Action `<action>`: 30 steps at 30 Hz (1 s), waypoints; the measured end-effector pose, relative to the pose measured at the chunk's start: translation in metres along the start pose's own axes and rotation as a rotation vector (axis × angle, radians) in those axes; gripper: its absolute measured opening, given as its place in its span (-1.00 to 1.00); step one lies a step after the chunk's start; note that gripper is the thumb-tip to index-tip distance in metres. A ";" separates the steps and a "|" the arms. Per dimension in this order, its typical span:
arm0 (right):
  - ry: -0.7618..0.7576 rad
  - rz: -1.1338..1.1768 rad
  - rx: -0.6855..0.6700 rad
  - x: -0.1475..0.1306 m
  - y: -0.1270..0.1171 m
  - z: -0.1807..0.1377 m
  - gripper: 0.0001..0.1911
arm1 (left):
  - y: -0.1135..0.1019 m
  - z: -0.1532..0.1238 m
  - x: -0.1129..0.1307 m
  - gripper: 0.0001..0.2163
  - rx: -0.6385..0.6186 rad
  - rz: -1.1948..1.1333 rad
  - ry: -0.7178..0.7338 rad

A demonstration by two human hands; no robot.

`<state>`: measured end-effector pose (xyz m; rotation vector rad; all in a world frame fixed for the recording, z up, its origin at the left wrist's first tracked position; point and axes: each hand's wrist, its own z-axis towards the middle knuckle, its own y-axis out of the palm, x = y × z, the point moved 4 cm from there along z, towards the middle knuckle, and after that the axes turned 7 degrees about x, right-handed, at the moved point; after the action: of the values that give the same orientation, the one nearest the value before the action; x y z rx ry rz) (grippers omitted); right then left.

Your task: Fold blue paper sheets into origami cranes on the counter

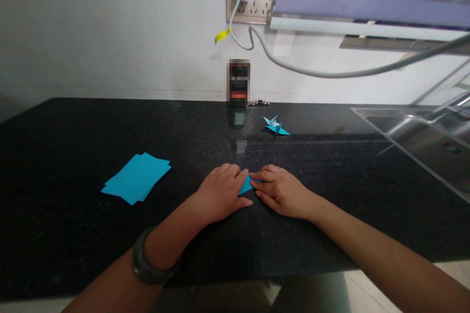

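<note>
A small piece of blue origami paper (246,184) lies on the dark countertop, mostly covered by my hands. My left hand (223,190) rests over its left part, fingers curled down on it and thumb stretched along the near side. Fingertips of my right hand (281,190) press on its right part, close beside the left fingers. How the paper is folded under them is hidden. Off to the left lies a loose stack of blue paper sheets (137,178). Beyond my right hand stand folded paper cranes (277,128), one bright blue and one paler.
A blurred dark upright object (239,82) leans at the wall, with a beaded string (259,102) beside it. At right is a metal sink (433,142). A grey cable (316,73) runs from the wall socket (253,4) across the upper right. The counter (205,259) ends just before me.
</note>
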<state>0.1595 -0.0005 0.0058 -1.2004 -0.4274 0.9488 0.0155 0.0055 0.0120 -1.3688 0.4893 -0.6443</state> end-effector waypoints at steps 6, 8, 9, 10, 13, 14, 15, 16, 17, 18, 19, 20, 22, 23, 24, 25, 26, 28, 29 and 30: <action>0.160 0.038 0.099 0.010 -0.001 0.001 -0.75 | 0.001 -0.001 0.002 -0.43 -0.031 -0.016 -0.014; 0.317 -0.012 0.179 0.019 -0.002 0.000 -0.78 | 0.001 -0.001 0.002 -0.36 -0.030 -0.025 -0.018; 0.379 -0.036 0.197 0.022 -0.001 -0.001 -0.79 | 0.001 -0.001 0.003 -0.35 -0.029 -0.028 -0.019; 0.420 -0.049 0.197 0.024 0.000 -0.001 -0.79 | 0.002 -0.001 0.003 -0.35 -0.027 -0.031 -0.023; 0.444 -0.011 0.172 0.024 0.006 -0.001 -0.85 | 0.003 0.000 0.004 -0.37 -0.016 -0.045 -0.039; 0.449 0.015 0.181 0.024 0.007 0.000 -0.87 | 0.002 0.000 0.005 -0.37 -0.010 -0.050 -0.043; 0.459 0.049 0.194 0.025 0.006 0.000 -0.89 | 0.001 0.001 0.005 -0.37 0.002 -0.054 -0.049; 0.477 0.089 0.215 0.026 0.005 -0.001 -0.90 | -0.001 0.002 0.005 -0.37 0.023 -0.055 -0.062; 0.499 0.120 0.253 0.028 0.002 -0.001 -0.90 | -0.005 0.003 0.004 -0.37 0.057 -0.056 -0.087; 0.524 0.132 0.314 0.031 -0.003 -0.002 -0.89 | -0.009 0.004 0.001 -0.38 0.104 -0.056 -0.127; 0.546 0.130 0.388 0.033 -0.010 -0.004 -0.88 | -0.013 0.005 -0.002 -0.41 0.166 -0.056 -0.184; 0.559 0.067 0.507 0.034 -0.020 -0.007 -0.89 | -0.018 0.005 -0.006 -0.44 0.232 -0.057 -0.251; 0.504 -0.102 0.670 0.031 -0.037 -0.011 -0.92 | -0.025 0.004 -0.012 -0.53 0.330 -0.057 -0.355; 0.431 -0.175 0.666 0.025 -0.040 -0.010 -0.91 | -0.026 0.004 -0.015 -0.57 0.348 -0.056 -0.383; 0.349 -0.228 0.619 0.019 -0.040 -0.009 -0.89 | -0.026 0.003 -0.016 -0.61 0.344 -0.054 -0.391; 0.269 -0.258 0.528 0.012 -0.037 -0.006 -0.87 | -0.025 0.004 -0.016 -0.65 0.326 -0.052 -0.386; 0.197 -0.272 0.410 0.004 -0.031 -0.004 -0.84 | -0.024 0.004 -0.016 -0.67 0.300 -0.048 -0.372; 0.122 -0.246 0.186 -0.009 -0.017 0.001 -0.82 | -0.020 0.005 -0.014 -0.70 0.246 -0.040 -0.337; 0.081 -0.206 0.104 -0.014 -0.010 0.002 -0.82 | -0.018 0.005 -0.014 -0.71 0.225 -0.037 -0.327; 0.055 -0.147 0.062 -0.018 -0.006 0.003 -0.79 | -0.017 0.005 -0.013 -0.71 0.205 -0.037 -0.323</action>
<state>0.1492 -0.0136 0.0161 -1.1209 -0.4336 0.7957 0.0066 0.0169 0.0291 -1.2587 0.1351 -0.4765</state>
